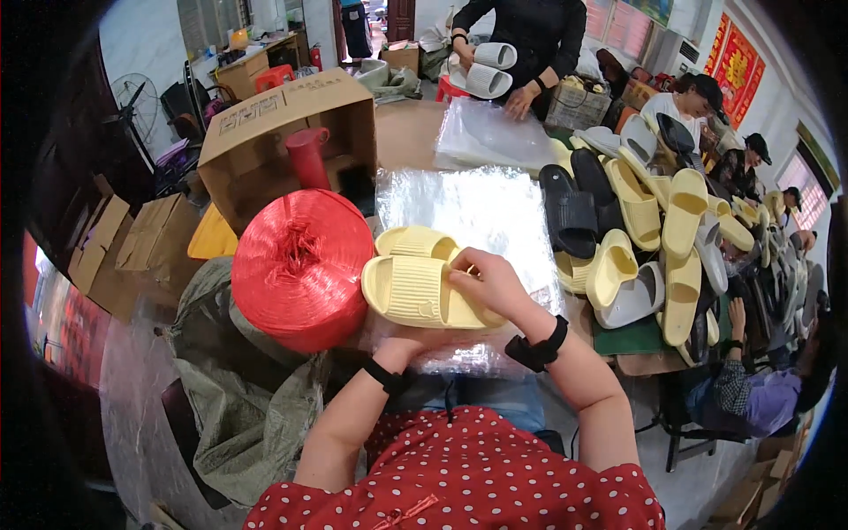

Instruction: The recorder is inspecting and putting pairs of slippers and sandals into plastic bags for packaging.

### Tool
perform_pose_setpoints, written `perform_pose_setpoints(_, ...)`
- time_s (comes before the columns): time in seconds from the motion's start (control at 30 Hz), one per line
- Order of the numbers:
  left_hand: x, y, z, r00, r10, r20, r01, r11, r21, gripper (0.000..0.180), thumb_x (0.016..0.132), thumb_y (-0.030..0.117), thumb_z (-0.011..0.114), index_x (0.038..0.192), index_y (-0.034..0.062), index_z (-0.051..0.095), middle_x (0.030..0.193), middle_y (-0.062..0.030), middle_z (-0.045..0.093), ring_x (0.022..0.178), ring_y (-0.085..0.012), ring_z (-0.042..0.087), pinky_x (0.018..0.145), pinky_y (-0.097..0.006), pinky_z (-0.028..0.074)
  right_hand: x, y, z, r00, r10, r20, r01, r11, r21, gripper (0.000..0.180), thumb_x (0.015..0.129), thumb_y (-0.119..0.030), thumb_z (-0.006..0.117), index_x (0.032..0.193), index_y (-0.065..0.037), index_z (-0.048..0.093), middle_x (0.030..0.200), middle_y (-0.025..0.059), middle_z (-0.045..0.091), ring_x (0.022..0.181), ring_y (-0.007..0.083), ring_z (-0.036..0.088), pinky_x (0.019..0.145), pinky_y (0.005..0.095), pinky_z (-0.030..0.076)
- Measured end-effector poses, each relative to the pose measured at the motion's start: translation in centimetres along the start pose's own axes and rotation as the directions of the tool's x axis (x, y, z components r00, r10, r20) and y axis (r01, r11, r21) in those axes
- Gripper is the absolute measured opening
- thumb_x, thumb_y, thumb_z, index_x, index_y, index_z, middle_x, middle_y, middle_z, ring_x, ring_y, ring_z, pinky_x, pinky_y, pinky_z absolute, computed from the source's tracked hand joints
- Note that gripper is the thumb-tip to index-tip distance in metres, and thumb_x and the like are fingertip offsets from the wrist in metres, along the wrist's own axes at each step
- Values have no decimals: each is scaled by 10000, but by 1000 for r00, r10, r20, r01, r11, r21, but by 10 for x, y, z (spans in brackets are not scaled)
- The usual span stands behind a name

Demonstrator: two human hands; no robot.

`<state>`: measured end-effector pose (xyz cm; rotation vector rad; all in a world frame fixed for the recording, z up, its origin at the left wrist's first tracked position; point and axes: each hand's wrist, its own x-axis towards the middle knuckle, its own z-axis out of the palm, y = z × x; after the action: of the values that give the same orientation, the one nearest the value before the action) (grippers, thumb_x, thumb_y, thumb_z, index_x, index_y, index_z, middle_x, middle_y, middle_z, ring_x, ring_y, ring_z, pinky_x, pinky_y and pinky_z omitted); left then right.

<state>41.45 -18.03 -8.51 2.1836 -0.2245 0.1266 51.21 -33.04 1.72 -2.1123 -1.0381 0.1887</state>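
A pair of pale yellow slide slippers (408, 284) with ribbed straps is held side by side in front of me, over a stack of clear plastic bags (477, 208). My left hand (422, 337) supports the pair from below; the slippers hide most of its fingers. Above, my right hand (484, 281) has its fingers curled closed at the strap opening of the nearer slipper. Whether its fingertips pinch the strap edge or something small inside is hard to see. Just left of the slippers stands a big roll of red plastic twine (300, 269).
Behind the roll, an open cardboard box (287, 110) has a red cup-like container (307, 157) at its mouth. Yellow, black and grey slippers (636, 203) pile up at right. Across the table, a person (530, 35) holds grey slippers (486, 71) beside more clear bags (495, 132).
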Motion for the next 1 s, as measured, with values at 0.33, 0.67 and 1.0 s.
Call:
perform_pose_setpoints(0.33,0,-3,11,973,-206,108,198,977,82,803,828,566,697,1464,176,398,1509,-68,421,1380,-238,405,1146,-374,324,45,41,27,955,-204,215,217,975,-38,441,873,-263,574,1233,-8,584,1072,209,642,1030,367,611,933,436,479)
perform_pose_setpoints(0.67,1,53,-8,969,-248,-9,247,965,92,660,819,459,713,1375,162,516,1385,-109,548,1290,-269,499,1064,-394,408,19,42,11,937,-29,348,-179,816,549,424,941,-190,582,1326,-16,549,1201,118,642,1115,191,583,970,318,460)
perform_pose_setpoints(1.0,0,52,-10,992,-53,-111,8,928,-374,594,764,177,794,1298,62,560,1261,-130,619,1183,-295,582,1017,-402,462,-29,26,-1,994,-71,79,35,925,379,454,935,-205,589,1312,25,486,1099,189,651,1015,280,642,859,398,518)
